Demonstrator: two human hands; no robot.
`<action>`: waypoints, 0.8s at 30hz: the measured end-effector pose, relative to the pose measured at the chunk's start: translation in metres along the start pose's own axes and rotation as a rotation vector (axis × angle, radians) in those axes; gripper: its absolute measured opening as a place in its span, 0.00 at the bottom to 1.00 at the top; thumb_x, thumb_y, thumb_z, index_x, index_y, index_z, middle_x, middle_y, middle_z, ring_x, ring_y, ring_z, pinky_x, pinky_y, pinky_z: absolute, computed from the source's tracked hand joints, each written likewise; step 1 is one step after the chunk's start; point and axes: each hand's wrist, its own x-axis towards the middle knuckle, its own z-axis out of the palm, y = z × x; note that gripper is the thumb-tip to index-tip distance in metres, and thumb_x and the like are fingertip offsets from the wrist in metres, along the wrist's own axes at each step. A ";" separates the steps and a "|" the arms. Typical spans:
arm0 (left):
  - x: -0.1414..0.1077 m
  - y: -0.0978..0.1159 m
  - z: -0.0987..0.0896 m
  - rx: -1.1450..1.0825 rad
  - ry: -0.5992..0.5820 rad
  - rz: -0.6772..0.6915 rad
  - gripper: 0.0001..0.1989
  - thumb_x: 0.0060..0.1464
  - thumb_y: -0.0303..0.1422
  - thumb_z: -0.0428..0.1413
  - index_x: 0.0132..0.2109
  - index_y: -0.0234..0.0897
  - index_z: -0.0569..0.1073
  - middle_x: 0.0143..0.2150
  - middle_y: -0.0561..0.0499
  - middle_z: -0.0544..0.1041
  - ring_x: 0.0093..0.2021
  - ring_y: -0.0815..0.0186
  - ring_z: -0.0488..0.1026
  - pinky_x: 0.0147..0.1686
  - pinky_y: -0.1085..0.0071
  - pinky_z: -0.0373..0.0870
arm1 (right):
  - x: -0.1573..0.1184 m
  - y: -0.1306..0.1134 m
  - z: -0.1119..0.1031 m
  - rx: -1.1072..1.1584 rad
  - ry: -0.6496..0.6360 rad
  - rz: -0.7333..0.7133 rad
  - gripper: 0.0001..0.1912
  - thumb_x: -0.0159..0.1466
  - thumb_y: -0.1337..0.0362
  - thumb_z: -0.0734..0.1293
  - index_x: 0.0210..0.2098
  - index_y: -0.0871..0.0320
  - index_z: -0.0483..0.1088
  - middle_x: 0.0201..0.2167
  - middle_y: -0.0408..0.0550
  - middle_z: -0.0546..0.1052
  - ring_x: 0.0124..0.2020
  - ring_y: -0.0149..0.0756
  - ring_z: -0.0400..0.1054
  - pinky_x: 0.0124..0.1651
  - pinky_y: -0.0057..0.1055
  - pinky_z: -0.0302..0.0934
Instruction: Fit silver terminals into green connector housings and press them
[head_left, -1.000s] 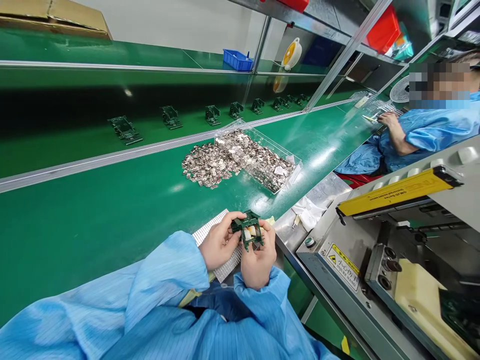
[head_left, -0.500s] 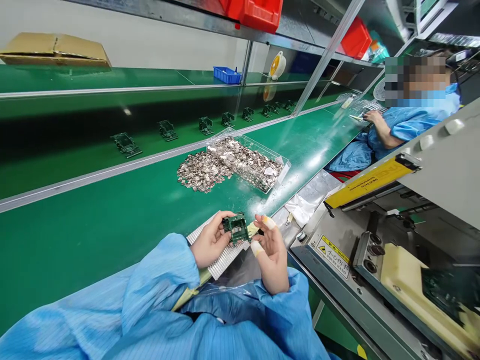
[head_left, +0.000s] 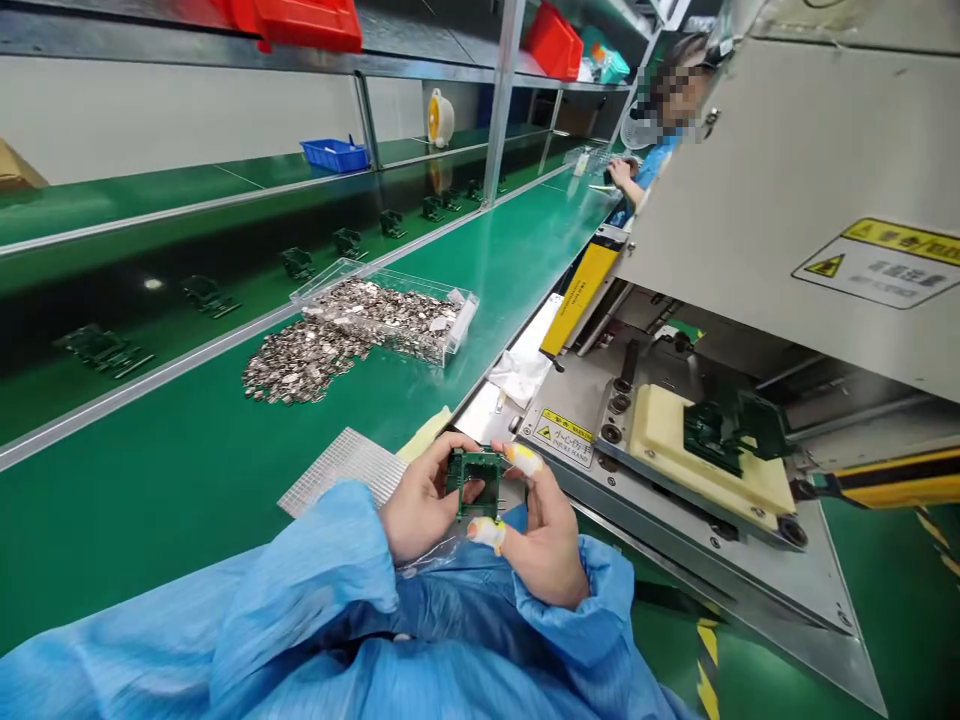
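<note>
In the head view, my left hand (head_left: 424, 500) holds a small dark green frame (head_left: 480, 462) with a square opening, its thumb and fingers closed on the left side. At the frame's right side is my right hand (head_left: 544, 530), with the forefinger at the upper right corner and the thumb at the lower edge. White and yellow coverings wrap that thumb and a finger. Left of my hands, a white gridded pad (head_left: 341, 470) lies on the green bench. Beyond it are a heap of small silvery metal pieces (head_left: 300, 360) and a clear tray (head_left: 461, 325) full of them.
To the right stands a machine (head_left: 862, 170) with a cream fixture (head_left: 652, 425) bearing a dark green part (head_left: 712, 430). Several similar frames (head_left: 210, 295) line the dark strip behind the bench. A white cloth (head_left: 519, 375) lies beside the machine. A co-worker's hand (head_left: 622, 172) shows farther back.
The view has swung right, bringing more of the machine into sight. My right hand has closed in on the green frame, which my left hand still holds.
</note>
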 end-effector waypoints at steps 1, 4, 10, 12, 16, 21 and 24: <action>0.000 -0.001 0.004 0.007 -0.019 -0.006 0.14 0.53 0.34 0.61 0.44 0.37 0.66 0.36 0.53 0.72 0.35 0.69 0.69 0.37 0.74 0.67 | -0.003 0.000 -0.003 0.001 0.013 -0.002 0.39 0.52 0.62 0.79 0.61 0.47 0.64 0.57 0.51 0.71 0.59 0.49 0.65 0.62 0.46 0.60; 0.002 0.004 0.007 0.032 -0.179 -0.048 0.20 0.53 0.33 0.61 0.52 0.39 0.65 0.39 0.51 0.74 0.39 0.66 0.72 0.39 0.72 0.70 | -0.012 -0.002 -0.017 -0.003 0.058 0.002 0.39 0.51 0.64 0.79 0.60 0.46 0.64 0.57 0.51 0.71 0.60 0.49 0.64 0.62 0.48 0.59; 0.048 0.045 0.016 0.413 -0.358 0.114 0.18 0.53 0.32 0.59 0.52 0.38 0.71 0.42 0.47 0.78 0.40 0.62 0.75 0.38 0.69 0.73 | -0.034 -0.024 -0.084 0.003 0.401 -0.069 0.35 0.50 0.59 0.79 0.56 0.50 0.67 0.52 0.54 0.74 0.54 0.51 0.69 0.57 0.52 0.64; 0.073 0.060 0.037 0.545 -0.348 0.301 0.06 0.58 0.34 0.56 0.38 0.36 0.75 0.38 0.47 0.79 0.39 0.62 0.75 0.42 0.66 0.71 | -0.038 -0.031 -0.115 -0.081 0.688 -0.151 0.33 0.51 0.58 0.78 0.54 0.52 0.67 0.51 0.53 0.73 0.53 0.50 0.69 0.57 0.52 0.64; 0.115 0.075 0.105 0.629 -0.409 0.511 0.14 0.52 0.39 0.62 0.42 0.34 0.74 0.46 0.43 0.78 0.48 0.54 0.74 0.50 0.60 0.69 | -0.040 -0.036 -0.172 -0.265 1.138 -0.181 0.28 0.54 0.57 0.74 0.52 0.53 0.66 0.54 0.53 0.70 0.55 0.51 0.67 0.57 0.59 0.61; 0.140 0.070 0.179 0.557 -0.484 0.434 0.40 0.43 0.39 0.68 0.60 0.32 0.63 0.57 0.35 0.72 0.57 0.46 0.70 0.56 0.52 0.67 | -0.035 -0.041 -0.206 -0.333 1.167 -0.135 0.29 0.50 0.56 0.75 0.50 0.55 0.67 0.52 0.54 0.69 0.53 0.51 0.67 0.54 0.57 0.62; 0.142 0.071 0.180 0.416 -0.408 0.375 0.37 0.41 0.41 0.68 0.57 0.33 0.67 0.51 0.38 0.75 0.50 0.50 0.74 0.52 0.54 0.70 | -0.021 -0.045 -0.210 -0.346 1.063 -0.143 0.32 0.51 0.56 0.75 0.52 0.56 0.65 0.48 0.53 0.71 0.50 0.47 0.69 0.53 0.53 0.64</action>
